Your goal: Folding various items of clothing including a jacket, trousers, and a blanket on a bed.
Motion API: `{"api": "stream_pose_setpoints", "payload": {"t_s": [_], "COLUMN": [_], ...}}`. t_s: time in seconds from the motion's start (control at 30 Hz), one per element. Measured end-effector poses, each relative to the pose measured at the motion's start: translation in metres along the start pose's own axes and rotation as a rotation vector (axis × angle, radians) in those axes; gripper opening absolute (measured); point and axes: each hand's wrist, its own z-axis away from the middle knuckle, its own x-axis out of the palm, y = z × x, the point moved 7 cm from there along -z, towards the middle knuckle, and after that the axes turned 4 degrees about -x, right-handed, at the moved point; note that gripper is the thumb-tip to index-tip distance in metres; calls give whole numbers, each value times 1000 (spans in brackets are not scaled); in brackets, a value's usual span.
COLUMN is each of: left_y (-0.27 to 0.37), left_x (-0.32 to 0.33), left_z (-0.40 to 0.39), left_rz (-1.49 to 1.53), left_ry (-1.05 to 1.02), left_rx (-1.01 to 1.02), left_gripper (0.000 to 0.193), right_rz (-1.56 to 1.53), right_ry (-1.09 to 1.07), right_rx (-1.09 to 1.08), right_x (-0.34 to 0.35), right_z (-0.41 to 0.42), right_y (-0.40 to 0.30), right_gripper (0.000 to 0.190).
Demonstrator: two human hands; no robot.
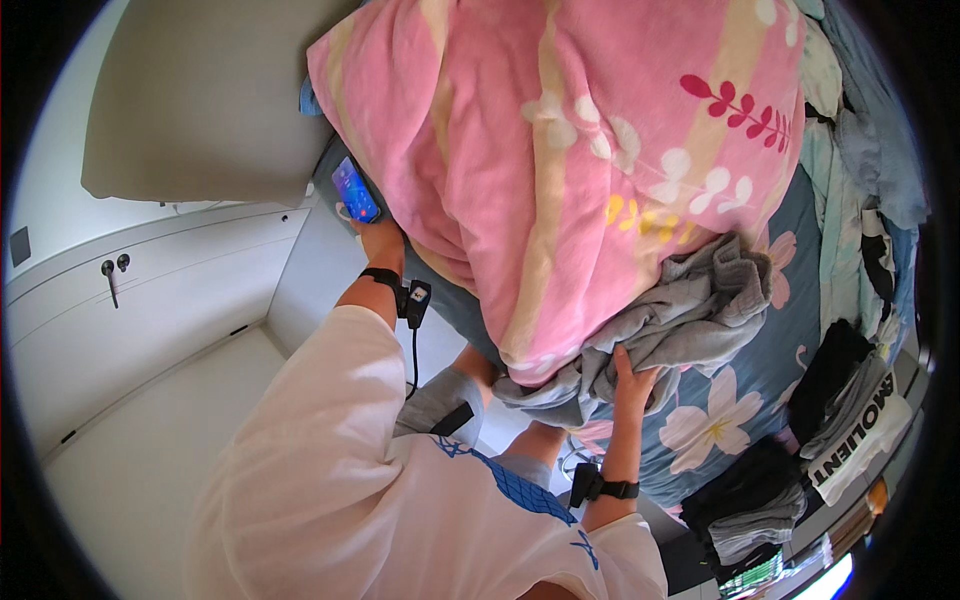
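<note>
At the bed's edge, my left hand [381, 241] is at the lower end of a smartphone [355, 190] with a lit screen. The phone hides most of its fingers, and a fingertip seems to show along the phone's left side. My right hand [634, 377] grips a crumpled grey garment [675, 319], thumb on top and the other fingers hidden in the folds. The garment lies partly against a pink fleece blanket [480, 180] with beige stripes and leaf prints, which is heaped on the bed. Each of my wrists wears a black strap with a small device.
A blue-grey bedsheet [799, 345] with large flowers covers the bed. Folded dark clothes [742, 480] and a white garment with lettering [862, 450] lie along the right. More clothes [832, 225] are piled at the upper right. A beige headboard [202, 97] and a white door [165, 292] stand left.
</note>
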Motion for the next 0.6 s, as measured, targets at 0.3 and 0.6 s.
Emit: {"api": "stream_pose_setpoints", "payload": {"t_s": [0.3,0.6], "left_y": [-10,-28], "left_x": [8,17], "left_z": [-14,-35], "left_rz": [-55,22], "left_ry": [3,-78], "left_rx": [-8,-24], "left_gripper": [87,79], "right_rz": [36,16], "right_ry": [19,8], "right_rx": [-12,-17], "right_x": [0,-5], "right_z": [2,0], "right_y": [-7,-7], "right_gripper": [89,89]}}
